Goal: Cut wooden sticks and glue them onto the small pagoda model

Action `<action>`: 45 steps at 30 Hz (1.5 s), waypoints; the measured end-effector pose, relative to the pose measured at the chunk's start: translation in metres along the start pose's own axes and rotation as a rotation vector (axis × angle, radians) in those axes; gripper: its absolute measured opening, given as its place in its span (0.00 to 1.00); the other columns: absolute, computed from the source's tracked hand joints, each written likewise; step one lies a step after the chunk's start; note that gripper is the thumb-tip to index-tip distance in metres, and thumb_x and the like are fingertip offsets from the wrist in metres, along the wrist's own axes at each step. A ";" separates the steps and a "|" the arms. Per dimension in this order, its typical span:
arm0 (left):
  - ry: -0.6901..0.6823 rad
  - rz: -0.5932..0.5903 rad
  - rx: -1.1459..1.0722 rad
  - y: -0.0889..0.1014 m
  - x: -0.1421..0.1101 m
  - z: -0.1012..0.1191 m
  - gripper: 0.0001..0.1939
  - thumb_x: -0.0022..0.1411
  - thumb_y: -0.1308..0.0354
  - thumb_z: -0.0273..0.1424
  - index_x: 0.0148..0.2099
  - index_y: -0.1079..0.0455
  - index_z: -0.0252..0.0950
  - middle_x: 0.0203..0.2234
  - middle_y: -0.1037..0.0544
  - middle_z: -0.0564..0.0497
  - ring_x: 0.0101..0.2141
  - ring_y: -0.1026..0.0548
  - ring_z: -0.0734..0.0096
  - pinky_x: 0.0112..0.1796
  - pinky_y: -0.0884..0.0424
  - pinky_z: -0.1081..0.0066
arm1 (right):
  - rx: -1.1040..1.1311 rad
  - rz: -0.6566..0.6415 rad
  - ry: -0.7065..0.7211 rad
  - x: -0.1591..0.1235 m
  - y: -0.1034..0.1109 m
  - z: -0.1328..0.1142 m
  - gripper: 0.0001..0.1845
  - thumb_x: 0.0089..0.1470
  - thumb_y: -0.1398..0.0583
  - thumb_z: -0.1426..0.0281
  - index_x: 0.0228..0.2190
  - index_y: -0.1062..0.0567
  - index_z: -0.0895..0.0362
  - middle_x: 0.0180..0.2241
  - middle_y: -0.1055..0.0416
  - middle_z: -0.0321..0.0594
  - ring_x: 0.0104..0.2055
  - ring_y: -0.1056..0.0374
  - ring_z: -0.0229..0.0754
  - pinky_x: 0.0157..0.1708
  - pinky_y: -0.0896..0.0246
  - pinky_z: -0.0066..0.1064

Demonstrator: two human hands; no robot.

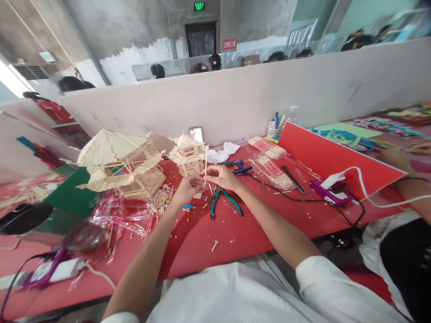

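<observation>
A thin wooden stick [206, 158] stands upright between my two hands. My right hand [222, 176] pinches it near its lower part. From the other side, my left hand [187, 190] closes its fingertips on the lower end, which is partly hidden by the fingers. Just below my hands lie pliers with teal handles [239, 207], spread apart on the red table. Behind the hands is a small pavilion model [189, 157] built of wooden sticks. To the left stands a larger stick-built pavilion model [117, 154] with a wide roof.
Wood scraps [214, 245] and crumpled plastic wrap [124, 215] litter the red table [198, 264]. Packs of sticks [269, 157], a red board [333, 157] and a purple power strip [332, 193] lie right. A clear bottle [82, 235] lies left. Another person's arm [404, 179] reaches in far right.
</observation>
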State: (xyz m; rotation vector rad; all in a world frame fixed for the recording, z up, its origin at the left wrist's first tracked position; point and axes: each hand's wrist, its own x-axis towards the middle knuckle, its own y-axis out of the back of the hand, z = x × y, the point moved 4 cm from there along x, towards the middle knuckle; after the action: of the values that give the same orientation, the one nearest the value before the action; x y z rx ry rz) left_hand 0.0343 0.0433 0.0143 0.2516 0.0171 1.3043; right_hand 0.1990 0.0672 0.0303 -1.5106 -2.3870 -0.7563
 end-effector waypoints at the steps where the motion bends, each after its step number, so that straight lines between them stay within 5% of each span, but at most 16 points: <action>1: -0.010 -0.001 0.022 0.000 0.000 0.000 0.22 0.43 0.26 0.40 0.37 0.27 0.33 0.31 0.22 0.49 0.35 0.22 0.66 0.39 0.23 0.64 | 0.003 0.000 -0.001 0.000 0.000 0.000 0.15 0.54 0.36 0.60 0.36 0.22 0.59 0.34 0.23 0.41 0.38 0.27 0.43 0.40 0.34 0.32; 20: -0.042 0.078 0.078 -0.004 -0.003 0.009 0.22 0.48 0.29 0.39 0.41 0.32 0.35 0.34 0.21 0.47 0.40 0.21 0.62 0.40 0.25 0.67 | -0.022 0.025 0.018 -0.002 -0.001 -0.002 0.12 0.55 0.37 0.63 0.38 0.22 0.58 0.35 0.22 0.41 0.38 0.26 0.43 0.42 0.33 0.33; 37: -0.007 0.073 0.069 -0.002 -0.003 0.007 0.21 0.46 0.29 0.36 0.39 0.33 0.37 0.29 0.21 0.51 0.32 0.22 0.66 0.34 0.29 0.70 | -0.004 0.017 0.018 -0.002 -0.004 0.002 0.15 0.55 0.36 0.60 0.39 0.22 0.57 0.35 0.22 0.41 0.38 0.26 0.43 0.41 0.32 0.34; 45: 0.006 0.100 0.139 0.003 0.000 -0.004 0.21 0.47 0.30 0.38 0.39 0.32 0.37 0.28 0.21 0.50 0.29 0.23 0.67 0.31 0.32 0.72 | -0.353 -0.047 -0.022 -0.001 0.011 0.008 0.14 0.61 0.41 0.62 0.43 0.24 0.56 0.41 0.22 0.43 0.42 0.26 0.43 0.46 0.34 0.35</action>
State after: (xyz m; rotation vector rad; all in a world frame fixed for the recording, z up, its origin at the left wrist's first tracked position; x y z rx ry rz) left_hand 0.0306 0.0443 0.0111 0.3709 0.1017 1.4052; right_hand 0.2101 0.0743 0.0260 -1.5944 -2.4058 -1.2315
